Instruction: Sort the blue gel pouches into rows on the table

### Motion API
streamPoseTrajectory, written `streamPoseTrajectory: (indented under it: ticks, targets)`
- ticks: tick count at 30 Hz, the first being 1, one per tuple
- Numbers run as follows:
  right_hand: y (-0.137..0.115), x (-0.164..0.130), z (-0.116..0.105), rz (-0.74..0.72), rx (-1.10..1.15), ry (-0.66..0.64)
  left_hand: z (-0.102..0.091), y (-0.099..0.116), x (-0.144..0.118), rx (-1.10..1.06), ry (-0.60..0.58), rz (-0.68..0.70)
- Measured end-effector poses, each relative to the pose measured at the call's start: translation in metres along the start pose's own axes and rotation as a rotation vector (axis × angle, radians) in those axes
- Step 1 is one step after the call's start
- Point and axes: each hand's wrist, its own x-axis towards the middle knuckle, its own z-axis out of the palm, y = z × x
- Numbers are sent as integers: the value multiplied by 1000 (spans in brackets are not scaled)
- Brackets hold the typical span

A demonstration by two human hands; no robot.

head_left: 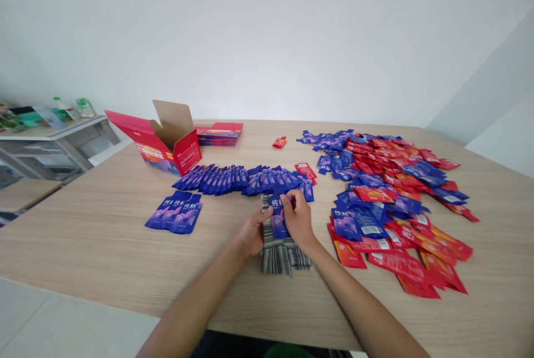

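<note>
A blue sachet (278,225) with white lettering is held upright between my two hands, in front of my body. My right hand (298,219) is closed on its right edge, thumb and fingers pinching near the top. On the opposite side, my left hand (252,234) has its thumb against the sachet's left edge, its other fingers partly hidden behind. Below and behind the sachet lies a grey striped cloth (276,259). Just beyond my hands runs a long overlapping row of blue sachets (225,179). Three fanned blue sachets (186,216) lie to the left.
An open red box (188,152) stands at the back left, beside flat stacked red cartons (227,131). A large mixed pile of red and blue sachets (384,194) covers the right side. One red sachet (280,142) lies alone near the back. A side shelf (54,132) stands far left.
</note>
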Motion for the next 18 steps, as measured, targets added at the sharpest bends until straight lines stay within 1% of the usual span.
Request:
streamPoseTrajectory:
  ticks: [2,4,6,8,10,13,14,16,18]
  targets:
    - [-1,-2,2,-17,-16,-25,0,-8,2,41,53,39]
    - [0,-4,4,-54,-45,-19,1,-15,5,54,91,69]
    - [1,-6,4,-130,-114,7,3,-21,7,44,118,106]
    - [1,-7,2,-237,-189,4,4,-22,9,35,139,129]
    - [-1,-8,-2,-371,-249,-58,4,-20,9,37,157,136]
    - [-3,-10,-6,-600,-360,-246,3,-14,8,58,179,144]
    - [-3,-10,-7,-656,-406,-304,2,-11,8,65,184,145]
    - [-3,-11,-6,-723,-481,-378,2,-8,6,71,186,146]
    - [-2,-12,-3,-744,-529,-393,4,-4,4,69,182,133]
